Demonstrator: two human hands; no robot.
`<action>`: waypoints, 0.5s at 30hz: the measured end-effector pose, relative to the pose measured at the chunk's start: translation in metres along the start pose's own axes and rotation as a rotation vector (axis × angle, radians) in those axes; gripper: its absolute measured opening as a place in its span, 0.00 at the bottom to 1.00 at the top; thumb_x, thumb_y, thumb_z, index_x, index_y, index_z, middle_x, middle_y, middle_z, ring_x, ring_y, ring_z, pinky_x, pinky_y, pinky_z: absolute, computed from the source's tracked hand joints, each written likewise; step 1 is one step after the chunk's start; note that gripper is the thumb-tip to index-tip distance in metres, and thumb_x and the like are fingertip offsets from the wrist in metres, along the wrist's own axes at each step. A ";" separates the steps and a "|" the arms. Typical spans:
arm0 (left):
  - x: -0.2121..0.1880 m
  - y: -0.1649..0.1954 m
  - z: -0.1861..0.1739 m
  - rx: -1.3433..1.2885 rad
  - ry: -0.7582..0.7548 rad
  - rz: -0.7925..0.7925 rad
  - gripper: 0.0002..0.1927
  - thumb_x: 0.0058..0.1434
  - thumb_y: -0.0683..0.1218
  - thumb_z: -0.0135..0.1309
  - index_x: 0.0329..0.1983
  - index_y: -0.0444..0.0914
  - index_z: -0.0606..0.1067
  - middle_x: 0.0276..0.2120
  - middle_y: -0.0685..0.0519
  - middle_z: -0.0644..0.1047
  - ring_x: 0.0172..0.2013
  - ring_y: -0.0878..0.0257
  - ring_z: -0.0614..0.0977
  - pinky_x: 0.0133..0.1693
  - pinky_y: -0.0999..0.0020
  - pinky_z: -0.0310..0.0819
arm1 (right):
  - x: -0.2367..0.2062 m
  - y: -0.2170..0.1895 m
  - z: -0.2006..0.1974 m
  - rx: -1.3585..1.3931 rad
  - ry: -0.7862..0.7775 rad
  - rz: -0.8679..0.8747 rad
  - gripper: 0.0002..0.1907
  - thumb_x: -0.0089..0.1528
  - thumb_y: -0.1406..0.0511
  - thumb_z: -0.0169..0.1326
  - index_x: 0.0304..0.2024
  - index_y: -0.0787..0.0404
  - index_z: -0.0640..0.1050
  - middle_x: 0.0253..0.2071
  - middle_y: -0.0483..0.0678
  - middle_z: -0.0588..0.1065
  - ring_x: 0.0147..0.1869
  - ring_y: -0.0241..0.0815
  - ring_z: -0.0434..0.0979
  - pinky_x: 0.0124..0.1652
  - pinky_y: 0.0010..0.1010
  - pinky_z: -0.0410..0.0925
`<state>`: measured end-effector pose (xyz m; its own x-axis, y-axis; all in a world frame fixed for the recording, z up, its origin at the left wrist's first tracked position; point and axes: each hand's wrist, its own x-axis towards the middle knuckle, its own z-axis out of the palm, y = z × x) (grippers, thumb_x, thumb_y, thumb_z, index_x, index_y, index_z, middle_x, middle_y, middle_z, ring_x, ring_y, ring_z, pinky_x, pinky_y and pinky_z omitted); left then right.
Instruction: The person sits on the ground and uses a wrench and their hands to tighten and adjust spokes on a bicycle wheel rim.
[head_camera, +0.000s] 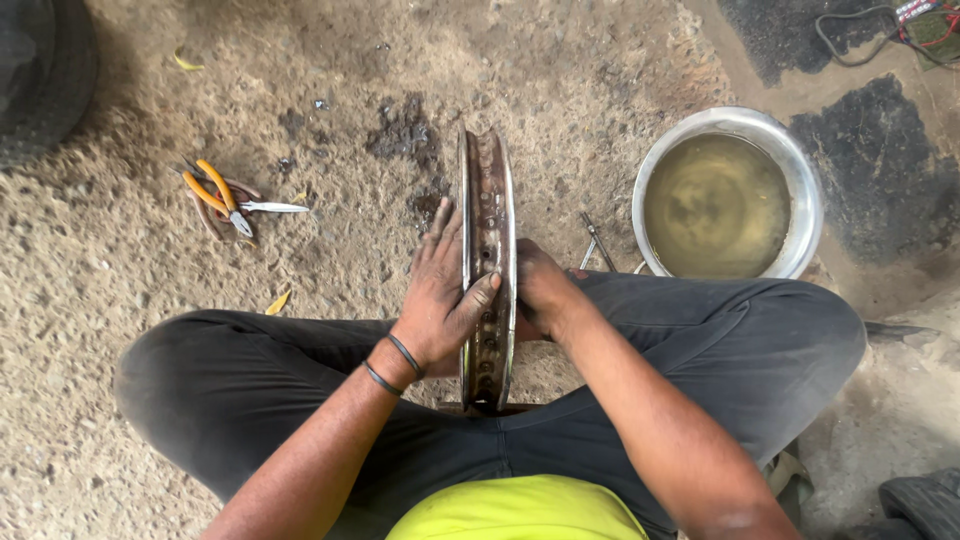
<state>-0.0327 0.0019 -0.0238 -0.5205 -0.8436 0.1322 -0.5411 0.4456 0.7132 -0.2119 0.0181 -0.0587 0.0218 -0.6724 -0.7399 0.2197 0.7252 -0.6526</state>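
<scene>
I saw the left hand (440, 290) and right hand (545, 290) clasp the upright wheel rim (487, 200) from both sides. It looked rigid, weighty and rusty, best gripped by its edges.

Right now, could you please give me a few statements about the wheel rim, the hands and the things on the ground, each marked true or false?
1. The rusty wheel rim stands upright on its edge between the person's legs. True.
2. The left hand lies flat on the ground. False: it grips the rim, thumb across the channel.
3. The right hand holds the rim's other side. True.
4. The metal basin is dry. False: it holds murky water.
5. The orange-handled pliers are in the right hand. False: they lie on the ground, left of the rim.
</scene>
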 end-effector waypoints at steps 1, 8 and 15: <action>0.005 0.001 -0.004 0.122 -0.010 0.036 0.40 0.69 0.67 0.44 0.74 0.36 0.62 0.74 0.36 0.59 0.75 0.37 0.52 0.69 0.39 0.39 | 0.003 -0.003 0.001 0.001 -0.040 0.030 0.21 0.65 0.59 0.52 0.58 0.59 0.71 0.54 0.56 0.76 0.57 0.47 0.79 0.57 0.46 0.73; 0.005 0.019 -0.037 0.324 -0.362 -0.274 0.39 0.67 0.73 0.36 0.62 0.39 0.70 0.55 0.43 0.77 0.58 0.47 0.75 0.66 0.49 0.63 | 0.014 0.017 0.008 0.051 -0.019 -0.072 0.18 0.68 0.62 0.50 0.52 0.71 0.76 0.41 0.58 0.77 0.39 0.45 0.81 0.43 0.39 0.78; -0.067 0.049 -0.026 -0.227 -0.233 -0.454 0.36 0.72 0.58 0.46 0.71 0.24 0.63 0.41 0.47 0.76 0.31 0.61 0.77 0.35 0.64 0.73 | 0.022 0.029 0.002 0.096 0.029 -0.042 0.17 0.65 0.67 0.52 0.55 0.67 0.73 0.43 0.57 0.78 0.41 0.48 0.79 0.42 0.42 0.76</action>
<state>-0.0072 0.0723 0.0202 -0.4147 -0.8355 -0.3605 -0.6026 -0.0447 0.7968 -0.2028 0.0239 -0.0940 -0.0173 -0.6964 -0.7175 0.3120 0.6780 -0.6656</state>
